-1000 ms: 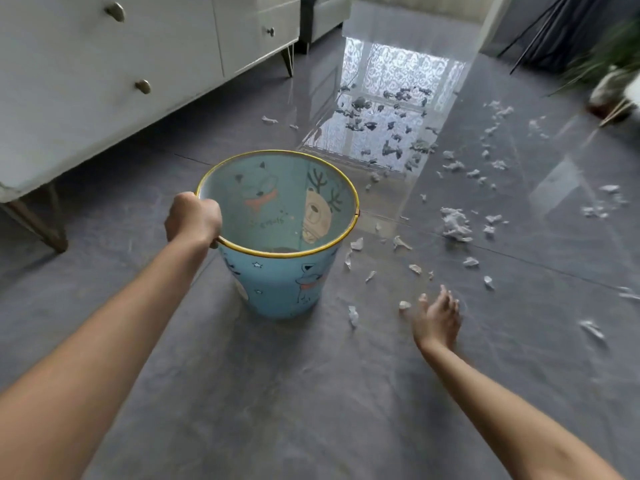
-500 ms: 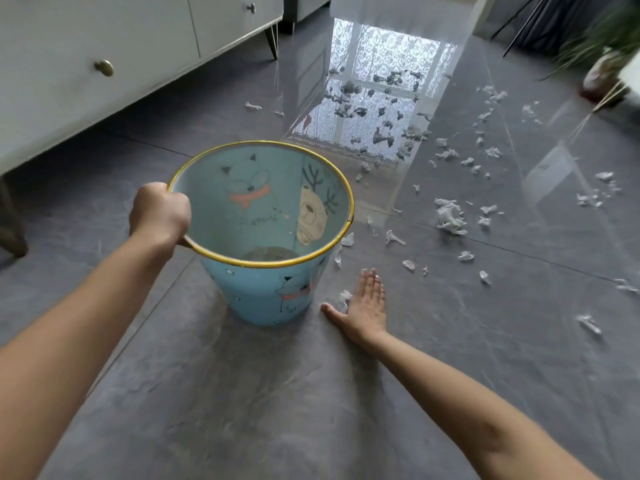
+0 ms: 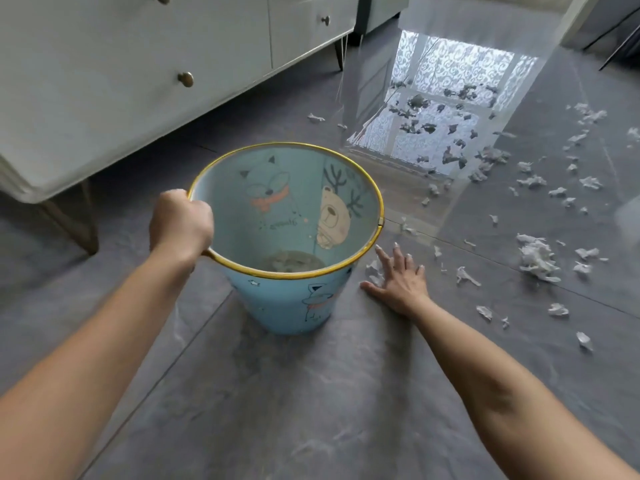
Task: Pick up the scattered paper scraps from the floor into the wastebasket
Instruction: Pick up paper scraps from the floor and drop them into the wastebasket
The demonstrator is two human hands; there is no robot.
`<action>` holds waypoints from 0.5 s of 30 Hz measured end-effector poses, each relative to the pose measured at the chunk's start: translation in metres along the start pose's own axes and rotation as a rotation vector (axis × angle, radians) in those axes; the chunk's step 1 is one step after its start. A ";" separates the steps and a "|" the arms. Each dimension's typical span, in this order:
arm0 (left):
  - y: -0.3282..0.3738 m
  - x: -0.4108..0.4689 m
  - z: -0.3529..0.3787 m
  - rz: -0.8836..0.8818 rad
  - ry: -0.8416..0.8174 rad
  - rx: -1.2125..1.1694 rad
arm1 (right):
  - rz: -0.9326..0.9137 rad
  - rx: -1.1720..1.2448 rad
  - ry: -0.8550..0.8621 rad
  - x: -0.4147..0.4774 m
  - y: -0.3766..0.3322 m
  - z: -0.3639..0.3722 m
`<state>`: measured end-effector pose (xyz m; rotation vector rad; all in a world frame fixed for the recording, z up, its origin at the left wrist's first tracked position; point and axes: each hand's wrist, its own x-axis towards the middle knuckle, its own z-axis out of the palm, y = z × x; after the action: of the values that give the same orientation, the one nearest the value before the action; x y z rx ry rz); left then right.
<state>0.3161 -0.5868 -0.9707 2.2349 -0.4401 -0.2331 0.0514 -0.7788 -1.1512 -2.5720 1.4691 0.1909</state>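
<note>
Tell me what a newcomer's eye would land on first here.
The blue cartoon-printed wastebasket in the middle, its yellow rim held by the left grip. Then the white paper scraps strewn over the grey floor to its right, where the right grip lies flat. Farther back, a bright window reflection on the tiles.

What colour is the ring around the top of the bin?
Yellow-gold; the rim circles the light blue wastebasket, seen best in the head view.

left hand (image 3: 181, 221) grips wastebasket (image 3: 287, 299) rim | right hand (image 3: 401, 280) flat – floor (image 3: 311, 410)
</note>
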 end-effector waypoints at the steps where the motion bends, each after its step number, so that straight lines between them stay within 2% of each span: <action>1: -0.001 0.002 0.001 0.006 0.001 0.009 | -0.053 -0.066 0.061 0.002 -0.002 0.001; 3: -0.002 0.004 0.001 0.013 0.001 0.023 | -0.157 -0.105 0.167 0.003 -0.005 0.001; 6: -0.003 0.005 0.001 0.016 -0.006 0.032 | -0.220 -0.129 0.218 -0.005 -0.012 0.001; 11: 0.002 -0.003 0.000 0.013 -0.022 0.029 | -0.242 -0.340 0.092 -0.019 -0.016 0.004; 13: 0.005 -0.008 -0.002 0.007 -0.015 0.041 | -0.233 -0.163 0.048 -0.019 -0.013 -0.003; 15: 0.008 -0.012 -0.004 0.005 -0.016 0.060 | -0.088 0.152 0.095 -0.021 -0.008 -0.016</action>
<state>0.3043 -0.5847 -0.9617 2.2912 -0.4671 -0.2385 0.0484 -0.7603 -1.1307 -2.5472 1.3402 -0.0529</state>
